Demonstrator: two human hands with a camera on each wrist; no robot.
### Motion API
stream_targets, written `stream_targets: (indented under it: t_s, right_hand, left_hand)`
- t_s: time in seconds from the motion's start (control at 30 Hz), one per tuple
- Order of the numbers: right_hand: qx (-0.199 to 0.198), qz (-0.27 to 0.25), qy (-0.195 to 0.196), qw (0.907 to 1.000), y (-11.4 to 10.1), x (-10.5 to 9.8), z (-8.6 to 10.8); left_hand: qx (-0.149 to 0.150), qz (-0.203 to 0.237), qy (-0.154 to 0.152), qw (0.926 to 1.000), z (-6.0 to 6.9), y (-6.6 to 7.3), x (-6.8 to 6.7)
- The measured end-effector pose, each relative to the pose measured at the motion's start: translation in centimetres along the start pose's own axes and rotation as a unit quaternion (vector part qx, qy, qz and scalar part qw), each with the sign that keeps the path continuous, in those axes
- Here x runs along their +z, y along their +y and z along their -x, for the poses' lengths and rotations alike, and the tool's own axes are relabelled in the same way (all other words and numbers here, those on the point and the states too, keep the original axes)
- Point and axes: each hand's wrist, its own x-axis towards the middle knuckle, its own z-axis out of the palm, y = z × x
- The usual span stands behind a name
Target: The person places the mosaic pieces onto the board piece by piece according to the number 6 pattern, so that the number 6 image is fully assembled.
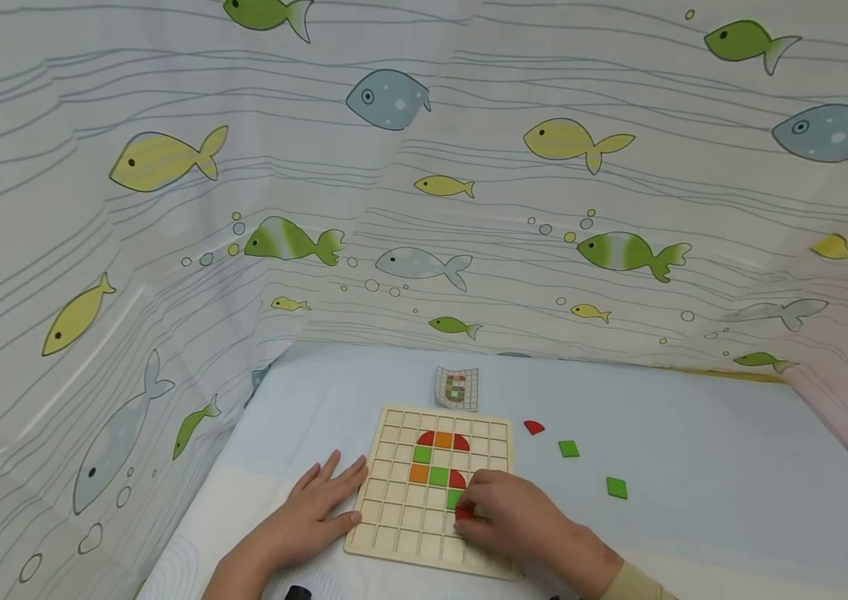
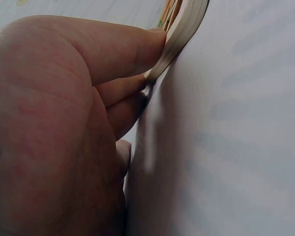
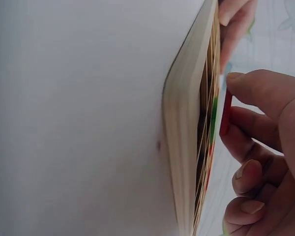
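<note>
Red piece (image 3: 226, 117), thin, maybe quarter-round, pinched in right hand (image 1: 515, 515); spread left hand (image 1: 311, 510) touches board (image 1: 388, 512).

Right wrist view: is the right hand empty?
No, the right hand pinches a red piece between thumb and fingers.

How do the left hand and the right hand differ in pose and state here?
The left hand has its fingers extended and spread, while the right hand has its fingers bent. The left hand holds nothing and touches the left edge of the wooden grid board; the right hand pinches a red piece just off the board's surface. Both hands are bare and at the board.
</note>
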Motion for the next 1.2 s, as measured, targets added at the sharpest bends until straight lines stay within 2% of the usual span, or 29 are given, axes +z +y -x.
stream_targets:
  t_s: [0.33,0.83,1.2]
  right_hand:
    - [0.008,0.028,-0.014,0.9995,-1.0,0.8,-0.3]
    - [-0.020,0.014,0.018,0.9995,-1.0,1.3,-0.6]
    - [-0.017,0.018,-0.003,0.9997,-1.4,0.9,-0.2]
  left_hand:
    - [0.000,0.001,0.000,1.0000,-0.1,-0.1,0.1]
    - [-0.003,-0.004,0.002,1.0000,-0.1,-0.2,0.1]
    - [-0.002,0.001,-0.001,1.0000,0.0,0.0,0.0]
